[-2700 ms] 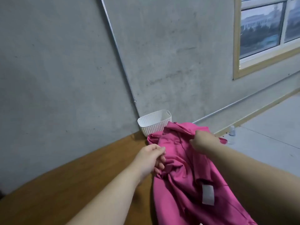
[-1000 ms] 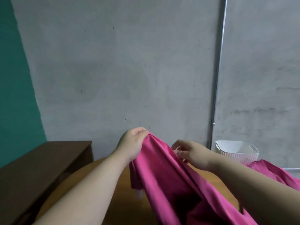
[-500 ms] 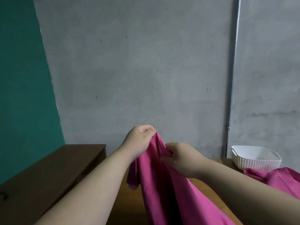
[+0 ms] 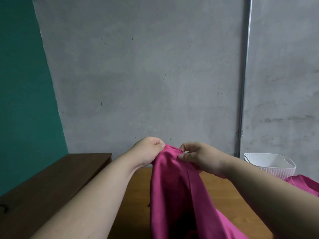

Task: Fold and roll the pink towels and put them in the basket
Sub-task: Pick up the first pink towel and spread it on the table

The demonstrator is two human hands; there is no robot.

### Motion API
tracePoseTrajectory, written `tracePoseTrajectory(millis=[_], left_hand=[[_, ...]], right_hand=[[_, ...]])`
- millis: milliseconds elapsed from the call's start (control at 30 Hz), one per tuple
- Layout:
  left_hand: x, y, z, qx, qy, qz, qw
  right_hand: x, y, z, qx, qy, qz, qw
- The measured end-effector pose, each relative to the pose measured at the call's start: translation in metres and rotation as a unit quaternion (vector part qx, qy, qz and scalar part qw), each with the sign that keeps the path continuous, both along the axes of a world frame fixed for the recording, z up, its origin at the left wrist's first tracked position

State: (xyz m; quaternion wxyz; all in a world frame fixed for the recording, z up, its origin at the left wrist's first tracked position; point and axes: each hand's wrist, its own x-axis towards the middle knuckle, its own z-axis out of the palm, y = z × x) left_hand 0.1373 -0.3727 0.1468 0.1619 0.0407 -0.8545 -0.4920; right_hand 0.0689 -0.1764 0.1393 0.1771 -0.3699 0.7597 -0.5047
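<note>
Left hand (image 4: 150, 152): raised above the table (image 4: 138, 195), fingers clenched on the top hem of the held towel (image 4: 174, 187), thumb pressed down over the cloth.
Right hand (image 4: 202, 157): just beside the left, thumb and fingertips pinching the same hem, other fingers loosely curled.
Basket (image 4: 269, 167): white, at the far right of the table against the grey wall (image 4: 155, 75); nothing seen inside from this angle.
Second towel (image 4: 303, 184): crumpled in front of the Basket; touching it or just beside it, cannot tell which.
Held towel: up in the air, hanging from both grips in long folds, lower part dropping out of view at the bottom.
Change: seconds ago bunched on the table by the Basket; since then lifted clear and carried left, away from it. Half a second ago gripped lower down by the Right hand; now taken in a fingertip pinch right on the edge, with a short stretch of hem showing between the hands.
Meaning: probably feeling along the hem for the corners, so still the spreading-out step. No fold, no roll, nothing in the Basket.
Next: likely a slide of the hands apart along the hem to open the cloth flat.
Risk: thin pinch on smooth-looking fabric; could slip out mid-slide.
</note>
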Motion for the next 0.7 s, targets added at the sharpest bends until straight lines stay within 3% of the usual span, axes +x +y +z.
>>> tracePoseTrajectory(millis=[267,433,567,700], left_hand=[[0.008,0.004,0.001,-0.013,-0.013,-0.028,0.999],[0.007,0.012,0.005,-0.039,-0.009,0.007,0.999],[0.007,0.019,0.010,-0.024,0.001,-0.016,1.000],[0.007,0.028,0.010,-0.043,0.010,0.005,0.999]], right_hand=[[0.007,0.010,0.005,-0.029,-0.039,-0.005,0.999],[0.008,0.004,0.010,-0.034,0.020,-0.083,0.996],[0.008,0.003,0.019,0.116,0.276,-0.155,0.942],[0.013,0.008,0.027,0.200,0.234,-0.130,0.942]])
